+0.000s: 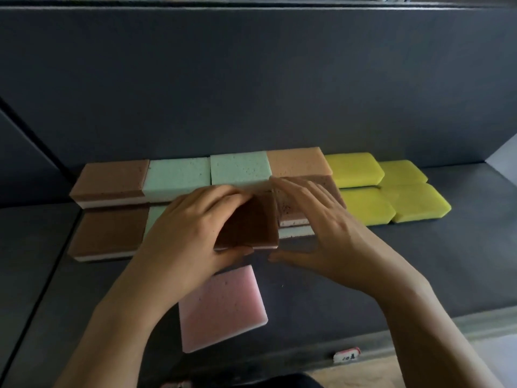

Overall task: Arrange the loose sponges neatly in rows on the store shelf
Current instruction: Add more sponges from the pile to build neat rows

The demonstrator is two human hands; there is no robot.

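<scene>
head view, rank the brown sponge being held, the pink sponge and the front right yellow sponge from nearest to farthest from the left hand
1. brown sponge: gripped in the left hand, middle of the front row.
2. pink sponge: lying loose just below that hand, nearer the person.
3. front right yellow sponge: far right end of the front row.

Matt dark shelf (419,261) holds porous foam sponges: brown (109,180), mint green (179,175) and pink (221,306) look pitted; the yellow ones (355,168) look smoother.
</scene>
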